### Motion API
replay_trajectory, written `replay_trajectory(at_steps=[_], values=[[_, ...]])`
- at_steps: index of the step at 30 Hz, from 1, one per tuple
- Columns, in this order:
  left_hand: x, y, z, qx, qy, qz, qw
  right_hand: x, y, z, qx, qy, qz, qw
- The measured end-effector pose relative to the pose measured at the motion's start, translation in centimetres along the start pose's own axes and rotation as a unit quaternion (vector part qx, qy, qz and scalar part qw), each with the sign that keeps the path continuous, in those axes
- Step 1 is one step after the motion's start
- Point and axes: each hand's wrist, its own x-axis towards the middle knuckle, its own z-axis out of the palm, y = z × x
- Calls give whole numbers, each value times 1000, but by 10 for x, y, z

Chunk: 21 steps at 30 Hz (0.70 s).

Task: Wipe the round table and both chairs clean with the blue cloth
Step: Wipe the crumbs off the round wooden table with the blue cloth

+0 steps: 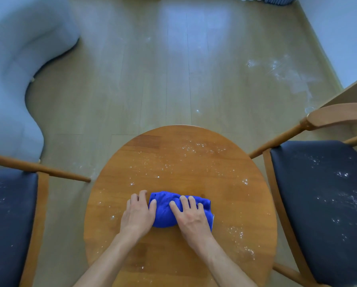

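A bunched blue cloth point(165, 212) lies on the round wooden table point(194, 166), near its middle. My left hand point(137, 214) lies at the cloth's left edge, thumb on the fabric and fingers on the wood. My right hand point(191, 216) presses flat on top of the cloth with fingers spread. White powder specks dot the tabletop, mostly at the far side and the right. A chair with a dark seat point(8, 214) stands to the left, another point(326, 204) to the right. Both seats carry white specks.
A pale grey curved sofa point(14, 65) fills the far left. The wooden floor point(173, 69) beyond the table shows white powder at the right. A light wooden furniture edge point(351, 90) and a white wall stand at the far right.
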Motion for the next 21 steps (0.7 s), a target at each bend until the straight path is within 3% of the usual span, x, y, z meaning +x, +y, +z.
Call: replay_trajectory(at_steps=[6, 8, 10, 13, 15, 18, 21], values=[[-7, 3, -8, -74, -43, -59, 995, -18, -8, -15, 75, -12, 81, 994], [-11, 7, -7, -91, -41, -52, 994, -31, -3, -10, 125, -57, 100, 985], [-17, 12, -5, -80, -25, -27, 996, -44, 9, -7, 157, -55, 144, 976], [-20, 18, 2, 31, 38, 78, 996, -55, 33, -14, 141, -3, 209, 968], [-21, 21, 11, 128, 62, 159, 977, -61, 42, -8, 100, 37, 229, 968], [-23, 22, 29, 208, 39, 205, 956, -64, 40, 9, 89, 72, 221, 969], [-27, 16, 45, 258, -5, 209, 943, -63, 31, 22, 91, 53, 215, 971]])
